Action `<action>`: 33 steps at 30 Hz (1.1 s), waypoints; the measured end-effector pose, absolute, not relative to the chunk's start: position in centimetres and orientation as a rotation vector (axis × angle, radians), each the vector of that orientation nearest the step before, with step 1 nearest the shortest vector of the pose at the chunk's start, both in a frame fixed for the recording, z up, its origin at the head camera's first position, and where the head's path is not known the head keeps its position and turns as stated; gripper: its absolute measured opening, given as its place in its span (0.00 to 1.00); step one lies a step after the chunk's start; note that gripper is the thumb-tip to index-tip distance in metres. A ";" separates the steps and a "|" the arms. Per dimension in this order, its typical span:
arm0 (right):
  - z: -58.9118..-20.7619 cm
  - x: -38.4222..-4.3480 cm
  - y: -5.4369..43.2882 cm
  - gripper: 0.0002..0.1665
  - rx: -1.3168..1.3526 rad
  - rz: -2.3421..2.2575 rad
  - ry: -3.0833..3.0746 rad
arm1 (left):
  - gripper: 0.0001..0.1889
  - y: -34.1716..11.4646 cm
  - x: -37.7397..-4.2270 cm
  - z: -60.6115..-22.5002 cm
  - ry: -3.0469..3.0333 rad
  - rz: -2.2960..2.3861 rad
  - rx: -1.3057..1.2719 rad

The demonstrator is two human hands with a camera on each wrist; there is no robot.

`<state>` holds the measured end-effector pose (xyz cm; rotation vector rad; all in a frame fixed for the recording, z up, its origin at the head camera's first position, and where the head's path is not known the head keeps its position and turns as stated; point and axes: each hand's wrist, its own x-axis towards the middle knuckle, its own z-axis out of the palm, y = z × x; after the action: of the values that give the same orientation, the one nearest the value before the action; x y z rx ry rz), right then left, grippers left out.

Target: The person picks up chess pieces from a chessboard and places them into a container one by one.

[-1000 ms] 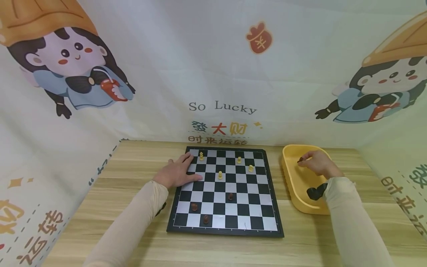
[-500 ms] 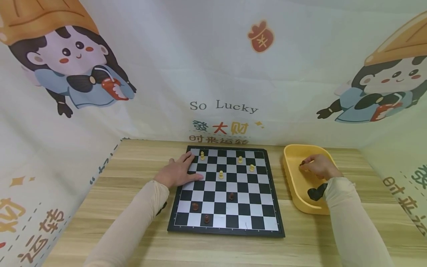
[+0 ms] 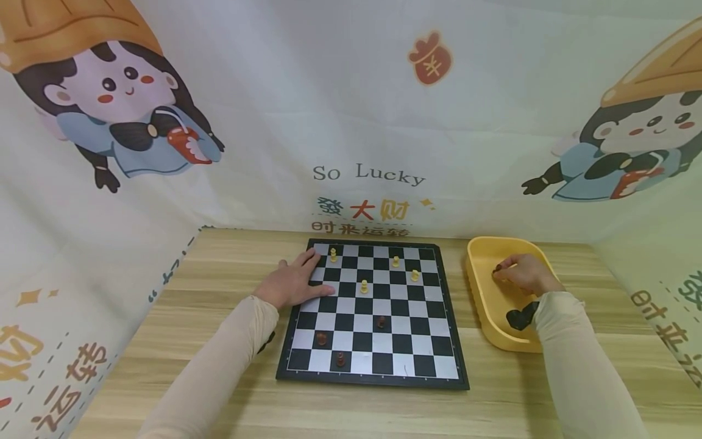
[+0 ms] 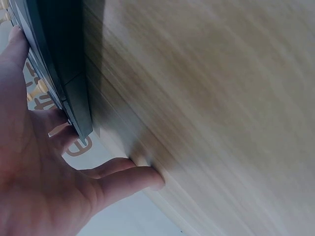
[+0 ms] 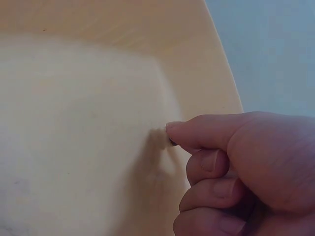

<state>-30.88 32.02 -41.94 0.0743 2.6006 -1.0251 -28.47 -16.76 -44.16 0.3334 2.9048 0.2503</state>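
Note:
My right hand (image 3: 528, 274) is inside the yellow tray (image 3: 496, 299), pinching a small dark chess piece (image 3: 496, 268) between thumb and fingertips close over the tray floor. Only a dark sliver of that piece (image 5: 172, 142) shows in the right wrist view; the fingers cover the rest. At the left side of the chessboard (image 3: 370, 383), my left hand (image 3: 290, 285) rests with spread fingers, thumb and fingertips over the edge squares. In the left wrist view, some fingers of the left hand (image 4: 54, 167) reach past the board's dark side (image 4: 76, 93) onto the wooden table.
Several pale chess pieces stand on the far half of the board, one of them a pawn-like piece (image 3: 364, 286) near the middle. Three dark red-brown pieces, among them one (image 3: 340, 359) by the near edge, stand closer. A printed white cloth (image 3: 263, 140) hangs behind the table (image 3: 230, 256).
My right hand has lowered slightly toward the tray floor with the dark chess piece, then held still. The left hand stays at the board's edge.

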 end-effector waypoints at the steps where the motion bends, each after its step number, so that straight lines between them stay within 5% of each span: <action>1: -41.9 -30.9 32.0 0.22 0.078 -1.026 2.600 | 0.54 -16.8 -28.4 -44.1 2.904 0.252 0.330; 15: -41.1 -31.0 31.7 0.30 0.001 -0.981 2.667 | 0.54 -16.7 -28.3 -44.0 2.893 0.258 0.304; 33: -36.5 -28.8 26.5 0.25 -0.223 -0.816 2.884 | 0.54 -16.8 -28.4 -43.9 2.898 0.263 0.306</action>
<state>-28.77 26.55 -36.52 -0.2228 2.8836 -0.8164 -28.41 -16.77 -43.89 0.3058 2.8976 0.2627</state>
